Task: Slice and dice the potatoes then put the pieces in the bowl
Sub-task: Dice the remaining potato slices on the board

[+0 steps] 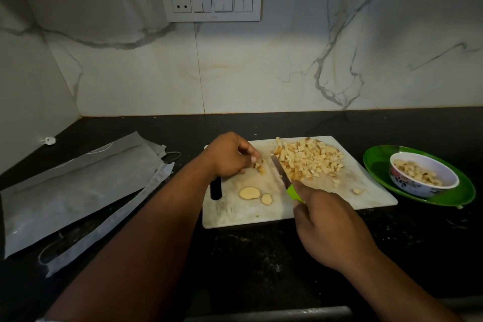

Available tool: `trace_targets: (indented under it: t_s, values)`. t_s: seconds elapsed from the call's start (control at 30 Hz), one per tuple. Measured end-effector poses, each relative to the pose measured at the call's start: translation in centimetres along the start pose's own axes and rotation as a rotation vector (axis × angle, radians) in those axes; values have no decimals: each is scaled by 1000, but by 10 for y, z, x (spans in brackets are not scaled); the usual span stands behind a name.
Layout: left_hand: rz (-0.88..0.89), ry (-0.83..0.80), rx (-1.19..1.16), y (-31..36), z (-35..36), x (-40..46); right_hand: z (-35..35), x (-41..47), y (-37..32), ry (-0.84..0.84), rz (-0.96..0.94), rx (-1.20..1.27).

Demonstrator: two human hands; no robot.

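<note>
On the white cutting board (371,196) lies a heap of diced potato (311,158) at the back right. My left hand (230,155) pinches a few small potato pieces (260,165) at its fingertips on the board. My right hand (324,219) grips the green handle of a knife (281,171), whose blade lies on the board between the pinched pieces and the heap. Two round potato slices (249,193) lie near the board's front left. A white bowl (423,174) holding potato cubes stands on a green plate (376,165) to the right.
Grey plastic pouches (78,185) lie on the black counter (261,256) at the left. A marble wall with a switch panel (211,1) rises behind. One stray potato cube (357,191) sits near the board's right edge.
</note>
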State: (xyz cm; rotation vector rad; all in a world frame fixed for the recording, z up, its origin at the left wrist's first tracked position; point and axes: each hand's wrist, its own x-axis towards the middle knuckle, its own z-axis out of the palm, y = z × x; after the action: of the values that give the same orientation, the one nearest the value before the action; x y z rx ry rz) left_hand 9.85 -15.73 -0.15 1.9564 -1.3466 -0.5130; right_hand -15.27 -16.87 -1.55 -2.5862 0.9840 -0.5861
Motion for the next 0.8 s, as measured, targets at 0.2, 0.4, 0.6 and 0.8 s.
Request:
trace_targets:
  t_s: [0.2, 0.4, 0.6, 0.8]
  values:
    - [-3, 318, -201, -6, -18, 3, 18, 29, -30, -50, -50, -55]
    - [-12, 196, -7, -18, -32, 2, 20, 25, -15, -16, 31, -124]
    - [-47, -28, 206, -18, -48, -6, 18, 17, -12, 56, 48, -81]
    - [-17, -475, 182, 13, -35, -18, 18, 18, -10, 49, 78, -87]
